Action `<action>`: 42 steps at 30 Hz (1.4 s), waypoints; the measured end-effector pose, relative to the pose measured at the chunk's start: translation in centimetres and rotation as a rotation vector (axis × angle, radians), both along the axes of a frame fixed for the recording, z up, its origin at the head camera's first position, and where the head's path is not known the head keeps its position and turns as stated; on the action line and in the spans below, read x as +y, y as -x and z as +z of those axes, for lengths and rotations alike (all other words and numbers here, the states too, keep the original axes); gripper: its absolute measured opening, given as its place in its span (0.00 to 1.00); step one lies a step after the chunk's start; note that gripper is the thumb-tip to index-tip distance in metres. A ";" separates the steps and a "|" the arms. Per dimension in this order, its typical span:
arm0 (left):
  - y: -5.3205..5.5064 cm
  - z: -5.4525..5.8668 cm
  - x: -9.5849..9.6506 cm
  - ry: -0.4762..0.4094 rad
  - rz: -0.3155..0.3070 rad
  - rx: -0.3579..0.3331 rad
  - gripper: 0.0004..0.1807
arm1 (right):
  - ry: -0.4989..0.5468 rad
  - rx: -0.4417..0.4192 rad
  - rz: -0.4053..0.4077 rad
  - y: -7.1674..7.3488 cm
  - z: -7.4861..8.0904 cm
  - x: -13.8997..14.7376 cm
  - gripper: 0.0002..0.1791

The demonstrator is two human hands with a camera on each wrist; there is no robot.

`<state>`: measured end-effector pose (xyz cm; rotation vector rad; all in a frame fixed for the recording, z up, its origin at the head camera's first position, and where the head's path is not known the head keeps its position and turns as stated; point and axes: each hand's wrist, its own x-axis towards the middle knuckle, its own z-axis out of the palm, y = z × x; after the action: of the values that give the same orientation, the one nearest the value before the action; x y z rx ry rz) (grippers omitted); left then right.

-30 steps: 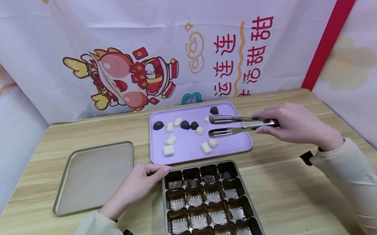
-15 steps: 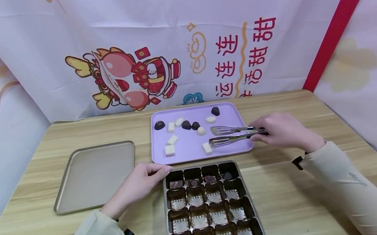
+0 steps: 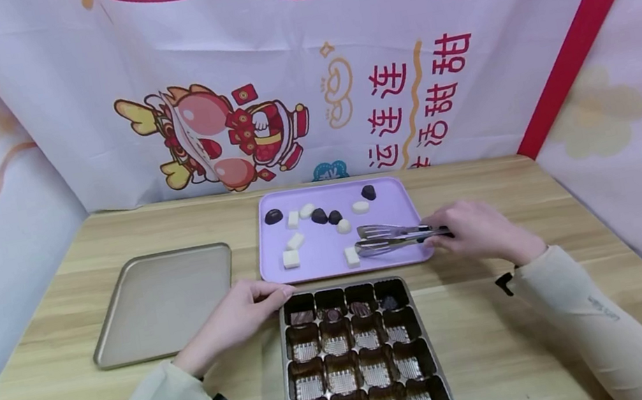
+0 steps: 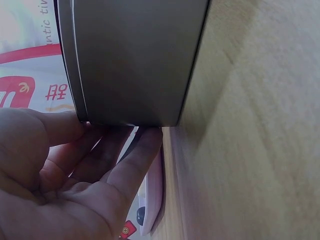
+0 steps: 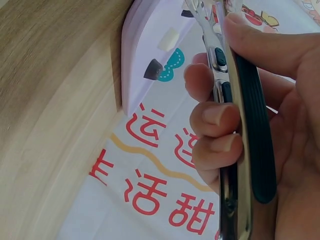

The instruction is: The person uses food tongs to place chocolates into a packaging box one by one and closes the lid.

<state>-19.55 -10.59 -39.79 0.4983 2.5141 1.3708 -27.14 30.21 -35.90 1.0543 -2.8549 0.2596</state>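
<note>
In the head view my right hand [image 3: 480,233] grips metal tongs [image 3: 397,238] over the front right of a lilac tray [image 3: 314,273]. Their slotted ends stand slightly apart, beside a white square chocolate [image 3: 352,256]; what lies between them is hidden. In the right wrist view, fingers curl round the tongs' dark green handle [image 5: 255,135]. My left hand [image 3: 247,311] holds the back left corner of a metal chocolate box [image 3: 285,376], thumb at the rim and fingers round the corner. Four rows of brown compartments fill it; dark chocolates [image 3: 332,314] sit in the back row.
On the lilac tray lie several white chocolates [image 3: 290,259] and dark chocolates [image 3: 319,216]. A flat gold-brown tray [image 3: 168,296] lies on the wooden table to the left. A printed cloth [image 3: 268,39] hangs behind the table's back edge.
My right hand has moved left and toward the front, and the tongs' ends have drawn closer together, covering a white round chocolate seen earlier. The left hand has stayed at the box corner.
</note>
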 end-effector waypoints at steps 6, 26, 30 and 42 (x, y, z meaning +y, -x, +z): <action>0.0 0.0 0.0 0.000 0.008 0.014 0.15 | 0.008 -0.001 -0.006 0.0 0.1 0.0 0.18; -0.2 -0.2 -0.1 0.005 -0.004 0.026 0.14 | -0.012 -0.001 -0.009 -0.4 0.4 0.0 0.16; -0.2 0.0 -0.2 0.010 0.004 0.037 0.15 | -0.016 0.008 -0.032 -0.3 0.4 -0.2 0.17; 0.0 0.0 -0.1 0.007 -0.013 0.046 0.14 | -0.022 0.097 -0.005 -0.3 -0.5 -0.8 0.08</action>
<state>-19.51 -10.70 -39.84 0.5497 2.5460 1.3611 -26.83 29.44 -36.41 1.0344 -2.7804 0.1719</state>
